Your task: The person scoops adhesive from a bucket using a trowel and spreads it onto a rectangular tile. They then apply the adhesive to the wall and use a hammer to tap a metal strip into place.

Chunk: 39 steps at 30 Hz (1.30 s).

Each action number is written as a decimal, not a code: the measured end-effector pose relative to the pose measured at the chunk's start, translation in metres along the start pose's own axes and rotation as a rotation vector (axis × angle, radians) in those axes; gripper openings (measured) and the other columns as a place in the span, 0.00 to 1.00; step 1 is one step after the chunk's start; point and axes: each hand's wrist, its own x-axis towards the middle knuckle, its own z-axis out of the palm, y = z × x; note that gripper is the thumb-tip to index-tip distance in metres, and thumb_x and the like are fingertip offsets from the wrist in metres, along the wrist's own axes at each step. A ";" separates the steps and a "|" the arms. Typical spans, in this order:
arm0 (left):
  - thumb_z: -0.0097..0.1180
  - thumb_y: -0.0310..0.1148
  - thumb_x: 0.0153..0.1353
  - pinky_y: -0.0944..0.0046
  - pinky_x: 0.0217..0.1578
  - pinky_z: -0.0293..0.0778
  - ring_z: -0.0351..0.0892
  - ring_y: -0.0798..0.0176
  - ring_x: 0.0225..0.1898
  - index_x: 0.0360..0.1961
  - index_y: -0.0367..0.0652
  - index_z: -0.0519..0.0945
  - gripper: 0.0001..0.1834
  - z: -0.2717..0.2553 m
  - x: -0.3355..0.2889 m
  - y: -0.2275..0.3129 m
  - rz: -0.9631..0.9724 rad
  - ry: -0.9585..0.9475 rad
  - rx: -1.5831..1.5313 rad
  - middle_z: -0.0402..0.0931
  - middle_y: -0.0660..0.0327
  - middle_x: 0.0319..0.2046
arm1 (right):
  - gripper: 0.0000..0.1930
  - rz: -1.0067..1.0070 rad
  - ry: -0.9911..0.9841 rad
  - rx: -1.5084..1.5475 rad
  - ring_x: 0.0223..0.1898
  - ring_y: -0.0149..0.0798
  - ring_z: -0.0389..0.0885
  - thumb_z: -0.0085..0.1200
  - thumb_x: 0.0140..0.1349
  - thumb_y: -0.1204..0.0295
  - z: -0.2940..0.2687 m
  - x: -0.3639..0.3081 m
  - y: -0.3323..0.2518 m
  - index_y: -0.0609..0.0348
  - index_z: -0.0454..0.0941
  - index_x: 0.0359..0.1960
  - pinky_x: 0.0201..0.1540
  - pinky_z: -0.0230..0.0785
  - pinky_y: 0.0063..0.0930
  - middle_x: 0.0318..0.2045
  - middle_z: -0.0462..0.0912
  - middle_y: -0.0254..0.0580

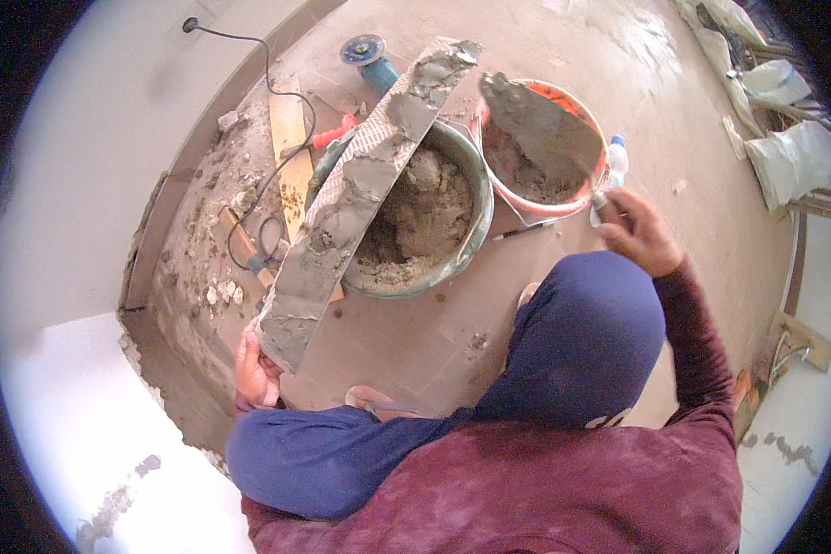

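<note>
The left hand (258, 371) clasps the near end of a long strip (367, 146) slanting above the tub (462, 263), nearer the floor's (711, 185) left edge; the right hand (639, 233) grips a trowel (545, 129) over the bucket (563, 92). Mortar (305, 277) coats most of the strip; ribbed patches seem left to cover.

Glare whitens the far floor (644, 42); the lower-left wall (74, 392) looks washed out. Fisheye curves edges, blackening all 4 corners.

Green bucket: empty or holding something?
Not empty: grey, mortar-like material lies inside the green bucket. How full, cannot tell; the coated strip in the left hand hides part of it.
</note>
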 end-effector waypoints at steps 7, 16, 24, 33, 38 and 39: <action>0.38 0.37 0.66 0.64 0.40 0.75 0.76 0.62 0.43 0.55 0.39 0.62 0.20 -0.006 0.007 -0.009 0.026 0.034 0.005 0.72 0.57 0.46 | 0.19 -0.489 0.259 -0.485 0.32 0.47 0.76 0.55 0.50 0.73 0.079 0.049 -0.003 0.60 0.67 0.45 0.33 0.68 0.38 0.29 0.71 0.46; 0.38 0.35 0.65 0.59 0.48 0.69 0.73 0.60 0.46 0.54 0.37 0.64 0.19 -0.003 -0.001 -0.005 -0.048 -0.021 -0.096 0.71 0.57 0.47 | 0.22 -0.567 0.321 -0.720 0.29 0.44 0.74 0.56 0.47 0.72 0.117 0.055 -0.002 0.56 0.69 0.47 0.29 0.68 0.36 0.29 0.68 0.41; 0.39 0.34 0.65 0.60 0.48 0.69 0.73 0.60 0.46 0.51 0.35 0.66 0.17 -0.012 0.008 -0.011 -0.026 -0.020 -0.190 0.72 0.56 0.47 | 0.22 -0.546 0.346 -0.815 0.28 0.41 0.73 0.54 0.47 0.74 0.099 0.031 -0.003 0.54 0.70 0.47 0.27 0.68 0.33 0.27 0.67 0.40; 0.37 0.39 0.66 0.63 0.46 0.71 0.73 0.61 0.46 0.54 0.35 0.64 0.21 -0.019 0.013 -0.020 0.076 -0.001 0.020 0.71 0.55 0.48 | 0.12 -0.347 0.181 -0.771 0.28 0.51 0.73 0.49 0.52 0.74 -0.011 -0.007 -0.034 0.62 0.68 0.38 0.32 0.65 0.40 0.25 0.70 0.48; 0.37 0.43 0.66 0.64 0.42 0.72 0.73 0.61 0.46 0.55 0.37 0.63 0.23 -0.012 0.017 -0.020 0.097 -0.006 0.196 0.70 0.56 0.47 | 0.11 -0.361 -0.255 -1.097 0.30 0.50 0.73 0.50 0.47 0.74 -0.066 0.057 -0.013 0.61 0.66 0.33 0.33 0.65 0.41 0.24 0.72 0.48; 0.36 0.44 0.66 0.65 0.41 0.72 0.73 0.61 0.46 0.55 0.38 0.63 0.24 -0.011 0.023 -0.023 0.102 -0.021 0.199 0.70 0.56 0.47 | 0.13 -0.465 -0.313 -1.186 0.31 0.49 0.73 0.51 0.44 0.75 -0.072 0.069 -0.004 0.61 0.68 0.34 0.34 0.66 0.40 0.25 0.73 0.48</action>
